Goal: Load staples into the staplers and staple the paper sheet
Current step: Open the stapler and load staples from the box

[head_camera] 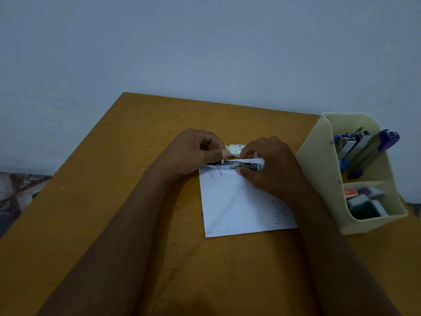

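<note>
A white paper sheet (237, 206) with several staple marks lies on the yellow table (127, 201). Across its far edge lies a stapler (239, 165) with its metal magazine showing. My left hand (196, 153) grips the stapler's left end, fingers curled. My right hand (271, 165) holds its right end, thumb and fingertips pinched just above the magazine. What the fingertips pinch is too small to make out. A small white staple box (235, 149) lies right behind the hands.
A cream desk organiser (319, 160) stands at the table's right edge. Its tall compartment holds several blue and purple staplers (364, 151); its low front compartment holds small staple boxes (364, 201). A pale wall rises behind the table.
</note>
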